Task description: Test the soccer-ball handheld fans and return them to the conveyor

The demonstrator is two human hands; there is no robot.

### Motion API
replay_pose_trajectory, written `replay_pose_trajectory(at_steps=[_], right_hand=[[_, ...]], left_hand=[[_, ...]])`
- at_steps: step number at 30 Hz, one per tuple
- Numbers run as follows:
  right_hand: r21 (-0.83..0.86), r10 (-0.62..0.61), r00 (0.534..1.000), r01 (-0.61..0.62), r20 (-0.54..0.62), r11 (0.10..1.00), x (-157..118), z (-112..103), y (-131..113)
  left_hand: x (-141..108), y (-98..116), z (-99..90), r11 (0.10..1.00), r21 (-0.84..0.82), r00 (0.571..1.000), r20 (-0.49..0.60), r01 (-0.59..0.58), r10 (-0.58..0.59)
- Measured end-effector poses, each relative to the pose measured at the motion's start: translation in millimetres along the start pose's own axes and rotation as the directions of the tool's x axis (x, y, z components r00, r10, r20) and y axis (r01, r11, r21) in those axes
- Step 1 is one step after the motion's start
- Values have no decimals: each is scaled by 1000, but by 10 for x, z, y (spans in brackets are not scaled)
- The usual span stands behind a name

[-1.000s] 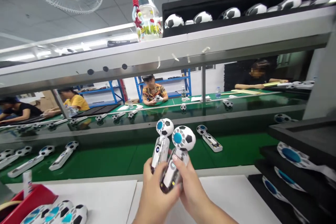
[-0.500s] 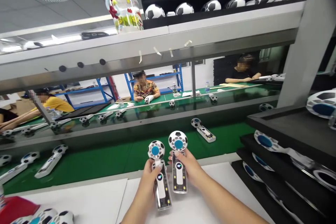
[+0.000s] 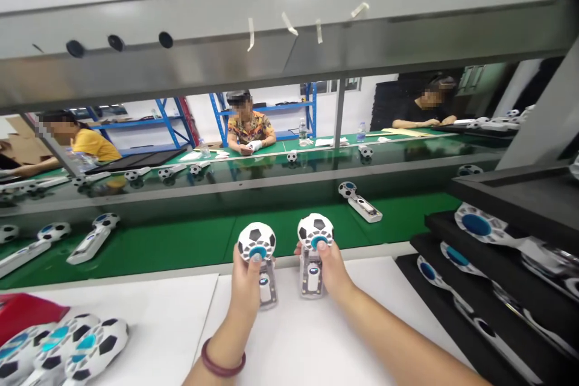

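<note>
My left hand point(image 3: 246, 277) is wrapped round a handheld fan point(image 3: 257, 240) with a football-patterned head, a blue centre and a clear body with a small lit display. My left thumb rests at the blue centre. A matching handheld fan point(image 3: 315, 230) is in my right hand point(image 3: 333, 265), its thumb also at the blue disc. Both are held upright side by side, with a gap between them, above the white work surface point(image 3: 298, 344). The fingers behind the bodies are mostly hidden.
Beyond the surface runs a green conveyor point(image 3: 181, 253) carrying several similar fans, one point(image 3: 362, 202) at right. Black trays point(image 3: 434, 295) of fans are stacked at right. More fans point(image 3: 97, 344) lie at lower left beside a red object point(image 3: 31, 313). A grey shelf beam point(image 3: 203, 30) crosses above; co-workers sit opposite.
Both fans have tilted so their football heads lean towards me, and they are farther apart. My thumbs have shifted up to the blue centres. The camera view has dipped.
</note>
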State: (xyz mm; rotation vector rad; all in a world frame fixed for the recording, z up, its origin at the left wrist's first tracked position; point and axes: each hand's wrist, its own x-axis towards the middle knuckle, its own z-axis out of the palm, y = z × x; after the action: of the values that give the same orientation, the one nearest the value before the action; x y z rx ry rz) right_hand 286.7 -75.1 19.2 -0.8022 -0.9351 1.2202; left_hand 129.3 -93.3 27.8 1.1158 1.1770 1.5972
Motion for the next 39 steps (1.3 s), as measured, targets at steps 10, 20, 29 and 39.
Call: replay_pose_trajectory(at_steps=[10, 20, 29, 39], right_hand=[[45, 302, 930, -318, 208, 947, -105, -88, 230], [106, 362, 878, -411, 313, 905, -130, -109, 146], [88, 411, 848, -463, 334, 882, -100, -121, 127], [94, 445, 849, -486, 284, 869, -108, -85, 80]], left_hand=[[-55, -186, -137, 915, -124, 875, 366, 385, -318], [-37, -80, -117, 858, -92, 810, 394, 505, -435], [-63, 1, -71, 868, -57, 813, 385, 494, -437], [-68, 14, -49, 860, -45, 808, 373, 507, -457]])
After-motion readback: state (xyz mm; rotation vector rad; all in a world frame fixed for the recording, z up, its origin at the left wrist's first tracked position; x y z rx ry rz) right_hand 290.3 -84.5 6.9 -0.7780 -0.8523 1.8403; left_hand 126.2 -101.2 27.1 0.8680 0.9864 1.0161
